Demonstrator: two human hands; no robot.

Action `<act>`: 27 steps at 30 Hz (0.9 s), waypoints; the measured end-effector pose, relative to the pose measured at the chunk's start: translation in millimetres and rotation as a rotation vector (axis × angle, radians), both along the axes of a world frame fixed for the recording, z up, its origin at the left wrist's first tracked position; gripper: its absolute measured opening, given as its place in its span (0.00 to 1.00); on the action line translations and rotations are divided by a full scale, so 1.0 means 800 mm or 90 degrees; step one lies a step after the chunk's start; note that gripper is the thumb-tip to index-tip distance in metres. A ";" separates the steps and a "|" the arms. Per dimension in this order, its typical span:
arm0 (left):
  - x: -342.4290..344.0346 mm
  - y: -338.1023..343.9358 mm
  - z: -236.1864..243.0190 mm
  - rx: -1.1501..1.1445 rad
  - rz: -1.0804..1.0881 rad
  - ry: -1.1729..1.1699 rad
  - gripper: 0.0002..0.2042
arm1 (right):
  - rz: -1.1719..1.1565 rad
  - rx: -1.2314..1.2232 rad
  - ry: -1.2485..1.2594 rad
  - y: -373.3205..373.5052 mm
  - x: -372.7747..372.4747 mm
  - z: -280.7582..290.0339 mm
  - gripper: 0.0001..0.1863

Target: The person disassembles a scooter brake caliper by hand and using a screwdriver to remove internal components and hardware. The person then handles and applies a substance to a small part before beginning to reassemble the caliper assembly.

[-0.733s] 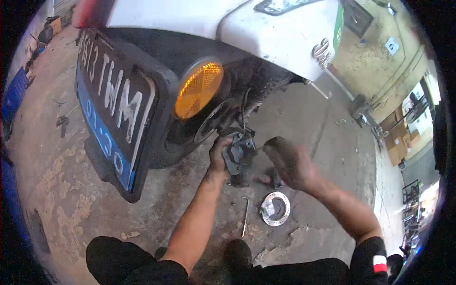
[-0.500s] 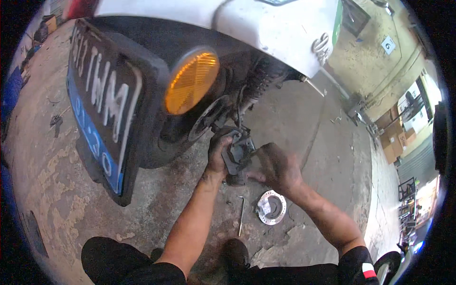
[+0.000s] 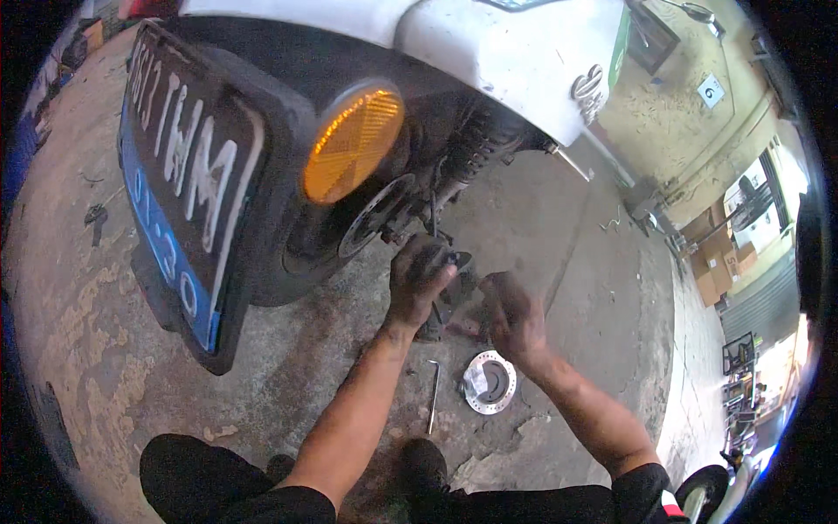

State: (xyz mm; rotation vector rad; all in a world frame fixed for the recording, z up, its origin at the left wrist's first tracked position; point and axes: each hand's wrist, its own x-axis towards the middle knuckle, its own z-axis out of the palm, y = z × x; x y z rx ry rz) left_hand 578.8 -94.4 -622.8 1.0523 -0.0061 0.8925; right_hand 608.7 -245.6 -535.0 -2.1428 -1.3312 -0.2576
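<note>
My left hand [image 3: 417, 279] is closed around a dark brake caliper [image 3: 458, 262] hanging from a hose below the white scooter [image 3: 489, 48]. My right hand [image 3: 515, 314] is just right of the caliper, its fingers curled; what they hold, if anything, is unclear. Behind the caliper are the scooter's shock absorber [image 3: 476, 144] and wheel with a metal disc [image 3: 367, 223]. On the concrete floor below my hands lie a drilled silver disc [image 3: 504, 382] with a small clear packet [image 3: 474, 380] on it, and an L-shaped metal tool [image 3: 434, 393].
The plate [image 3: 179, 175] and orange reflector [image 3: 353, 140] jut out at left. A wall [image 3: 663, 122], cardboard boxes [image 3: 716, 271] and a metal rack [image 3: 740, 367] stand at right, a wheel [image 3: 703, 489] at bottom right. A small dark item [image 3: 98, 218] lies on the left floor.
My left hand has moved over the front of the caliper, covering more of it. My right hand has dropped slightly and moved beside it. The view has shifted a little.
</note>
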 end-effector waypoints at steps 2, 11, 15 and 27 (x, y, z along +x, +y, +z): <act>0.004 0.004 -0.009 -0.028 -0.013 -0.049 0.14 | 0.030 0.015 -0.012 0.004 -0.005 -0.004 0.14; -0.007 -0.017 0.013 -0.095 0.074 0.051 0.14 | -0.100 0.020 -0.050 0.008 0.019 -0.030 0.17; 0.007 -0.019 -0.005 -0.126 0.042 -0.001 0.14 | -0.040 -0.089 -0.018 -0.005 0.050 -0.017 0.18; -0.031 0.035 0.034 -0.431 -0.267 -0.021 0.25 | 0.202 -0.154 -0.246 0.086 0.060 0.046 0.22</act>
